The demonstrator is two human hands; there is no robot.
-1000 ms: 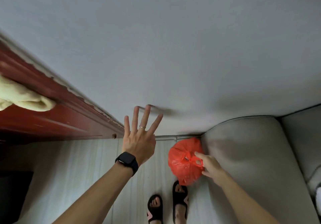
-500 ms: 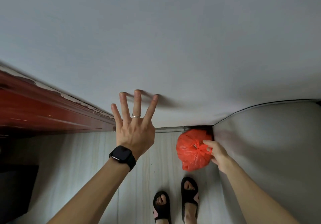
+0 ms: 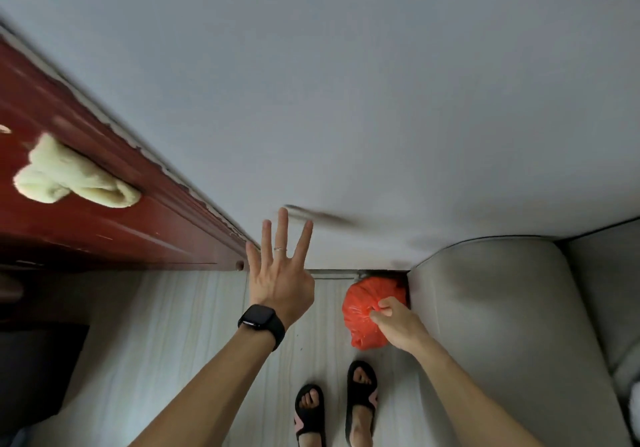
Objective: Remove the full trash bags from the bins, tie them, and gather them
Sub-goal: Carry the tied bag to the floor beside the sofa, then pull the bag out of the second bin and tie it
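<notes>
While right hand [image 3: 398, 325] grips red trash bag [image 3: 360, 294] by its gathered top | left hand [image 3: 280, 283] released, 4 fingers splayed straight

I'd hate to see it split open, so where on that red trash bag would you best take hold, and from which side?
At the gathered neck of the red trash bag, where the plastic puckers into a narrow bunch; the body is round and bulging. Come from above: the sofa crowds its right side. The right hand pinches it just there.
</notes>
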